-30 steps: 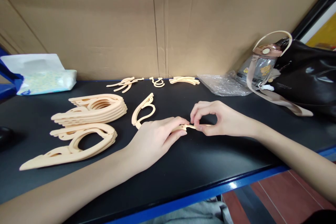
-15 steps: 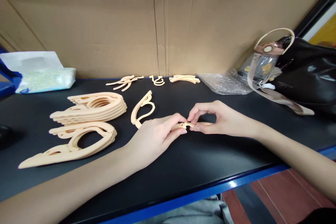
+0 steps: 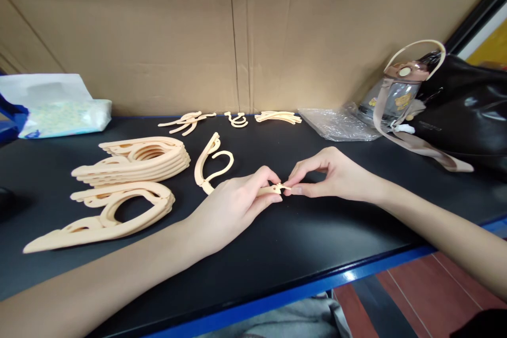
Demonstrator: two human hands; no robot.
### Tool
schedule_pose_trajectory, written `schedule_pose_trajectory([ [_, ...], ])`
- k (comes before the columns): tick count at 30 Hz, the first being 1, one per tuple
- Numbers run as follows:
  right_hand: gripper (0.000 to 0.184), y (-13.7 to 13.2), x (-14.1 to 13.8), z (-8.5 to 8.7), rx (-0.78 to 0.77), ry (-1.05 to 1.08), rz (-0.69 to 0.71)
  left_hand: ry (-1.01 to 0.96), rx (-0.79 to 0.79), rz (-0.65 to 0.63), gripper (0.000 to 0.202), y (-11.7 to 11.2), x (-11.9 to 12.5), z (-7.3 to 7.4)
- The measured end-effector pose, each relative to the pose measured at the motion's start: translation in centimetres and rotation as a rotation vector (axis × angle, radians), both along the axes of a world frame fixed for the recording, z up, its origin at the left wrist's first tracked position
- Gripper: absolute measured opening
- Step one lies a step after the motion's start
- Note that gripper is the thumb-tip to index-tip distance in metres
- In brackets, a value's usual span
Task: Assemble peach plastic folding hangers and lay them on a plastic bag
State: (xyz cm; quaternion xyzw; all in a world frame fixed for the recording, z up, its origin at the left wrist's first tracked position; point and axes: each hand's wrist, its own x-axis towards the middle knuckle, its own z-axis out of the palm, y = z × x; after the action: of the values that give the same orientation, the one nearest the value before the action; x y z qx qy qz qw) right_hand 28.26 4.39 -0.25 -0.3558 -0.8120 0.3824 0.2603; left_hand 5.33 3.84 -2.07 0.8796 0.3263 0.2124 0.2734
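Observation:
My left hand (image 3: 233, 203) is closed around a cream hanger arm (image 3: 271, 189), whose notched end sticks out past the thumb and fingertips. Beyond that hand, a hanger part with a hook (image 3: 202, 163) runs down behind the knuckles; whether it joins the held arm is hidden. Thumb and fingertips of my right hand (image 3: 330, 177) pinch a small, thin cream piece (image 3: 287, 187) against the notched end. Most of this piece is covered by the fingers. The two hands nearly meet just above the black table (image 3: 253, 253).
Folded cream hangers lie in a far stack (image 3: 158, 169) and a near stack (image 3: 158, 211) at left. Along the cardboard wall (image 3: 158, 37) are loose arms (image 3: 188, 122), hooks (image 3: 237, 120), thin strips (image 3: 277, 116), a clear plastic bag (image 3: 336, 124), a strapped bottle (image 3: 396, 97), a black bag (image 3: 467, 111) and a wipes pack (image 3: 67, 116).
The piece in my right hand has turned, so its long end no longer shows under the palm. The right fingers are drawn together more. My left hand stays nearly still.

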Motion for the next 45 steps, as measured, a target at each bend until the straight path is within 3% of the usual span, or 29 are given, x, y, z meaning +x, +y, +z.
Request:
schedule_pose_trajectory([
  [22,0.022,0.1,-0.4,-1.3,-0.151,0.087,0.045,0.088,0.026,-0.058,0.011,0.3,0.3,0.1],
  [30,0.016,-0.4,-0.2,0.5,0.15,-0.154,0.087,0.04,0.003,-0.018,0.013,0.6,0.5,0.0],
  [38,0.013,-0.9,-0.5,0.9,0.335,-0.258,0.14,0.015,-0.09,-0.004,0.01,0.7,0.8,0.4],
  [42,0.007,-1.2,-0.6,1.1,0.392,-0.317,0.096,0.022,-0.02,0.012,0.007,0.3,0.8,0.2],
  [45,0.024,-1.1,0.1,1.0,0.443,-0.382,0.057,0.082,0.091,0.041,0.001,-0.2,0.6,0.0],
])
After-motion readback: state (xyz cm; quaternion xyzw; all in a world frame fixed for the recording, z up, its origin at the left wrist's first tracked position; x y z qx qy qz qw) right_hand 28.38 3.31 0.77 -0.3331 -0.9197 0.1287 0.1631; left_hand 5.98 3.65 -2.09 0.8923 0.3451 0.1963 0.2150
